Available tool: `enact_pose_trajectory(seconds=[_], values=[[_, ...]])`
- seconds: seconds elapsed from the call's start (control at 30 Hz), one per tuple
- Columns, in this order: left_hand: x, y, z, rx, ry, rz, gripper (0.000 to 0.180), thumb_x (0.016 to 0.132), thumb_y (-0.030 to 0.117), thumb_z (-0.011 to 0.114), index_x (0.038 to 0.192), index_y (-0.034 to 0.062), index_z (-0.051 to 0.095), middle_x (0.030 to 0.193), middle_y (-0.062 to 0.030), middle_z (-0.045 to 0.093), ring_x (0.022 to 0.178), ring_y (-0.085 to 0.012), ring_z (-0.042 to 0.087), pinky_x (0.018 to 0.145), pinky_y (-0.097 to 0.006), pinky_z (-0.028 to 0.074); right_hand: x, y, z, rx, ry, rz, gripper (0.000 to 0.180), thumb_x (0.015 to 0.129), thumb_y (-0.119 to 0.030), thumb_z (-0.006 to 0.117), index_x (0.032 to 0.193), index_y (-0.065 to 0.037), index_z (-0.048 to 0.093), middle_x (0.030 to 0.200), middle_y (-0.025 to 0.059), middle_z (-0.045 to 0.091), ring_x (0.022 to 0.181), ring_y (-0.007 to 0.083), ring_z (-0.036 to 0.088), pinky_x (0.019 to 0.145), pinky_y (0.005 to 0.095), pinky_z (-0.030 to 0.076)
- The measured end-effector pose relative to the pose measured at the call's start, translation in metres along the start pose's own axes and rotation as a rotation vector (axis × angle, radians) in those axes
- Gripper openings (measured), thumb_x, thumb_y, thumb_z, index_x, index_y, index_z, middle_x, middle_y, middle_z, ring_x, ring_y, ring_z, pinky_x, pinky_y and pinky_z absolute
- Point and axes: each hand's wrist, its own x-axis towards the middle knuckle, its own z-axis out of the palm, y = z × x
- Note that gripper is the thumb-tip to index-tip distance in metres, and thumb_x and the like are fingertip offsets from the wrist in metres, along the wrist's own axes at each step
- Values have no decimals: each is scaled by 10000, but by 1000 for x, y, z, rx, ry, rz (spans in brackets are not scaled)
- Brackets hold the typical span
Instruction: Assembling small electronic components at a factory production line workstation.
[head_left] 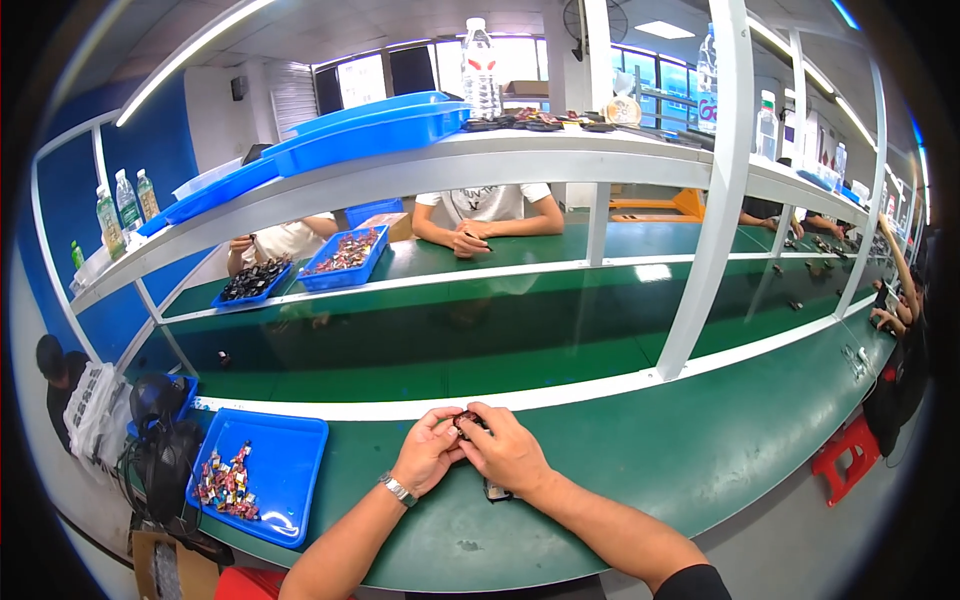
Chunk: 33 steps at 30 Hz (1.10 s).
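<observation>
Pinching a small dark part (468, 421), left hand (428, 452) meets right hand (508, 452) fingertip to fingertip.

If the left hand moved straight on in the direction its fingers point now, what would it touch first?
The left hand points right, and its fingers already meet the small dark part that both hands grip. Just beyond is the right hand.

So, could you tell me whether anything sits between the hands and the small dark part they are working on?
Nothing visible does. The left hand and right hand both already pinch the small dark part above the green bench. The blue tray of small pieces lies off to the left, clear of them.
</observation>
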Motion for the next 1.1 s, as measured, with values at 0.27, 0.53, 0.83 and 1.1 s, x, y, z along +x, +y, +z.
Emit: enact_pose_trajectory(seconds=[0.27,0.53,0.83,1.1], values=[[12,-4,-31,793,259,215,221,969,-12,513,1161,-13,622,1176,-109,676,1079,-178,654,922,-323,546,17,100,29,-44,-1,385,261,751,-121,768,993,-46,705,1078,135,653,994,333,625,899,424,521],[8,0,-23,926,263,197,175,927,34,602,1068,8,701,1065,-84,728,974,-157,678,901,-302,528,34,113,9,-218,88,358,336,756,-187,807,1035,-45,684,1067,123,671,1001,334,621,904,412,510],[8,-3,-21,1085,247,242,164,911,72,625,1036,32,724,996,-77,747,874,-138,697,838,-295,546,241,53,-190,-480,536,-184,211,879,-147,666,1061,-44,693,1027,130,681,1018,344,603,894,420,475],[5,-3,-26,1118,210,218,179,910,88,625,1051,35,722,1005,-78,747,870,-153,696,842,-300,542,294,93,-215,-317,-47,151,336,921,-309,667,1149,-68,718,1145,167,704,1111,316,637,966,396,483]])
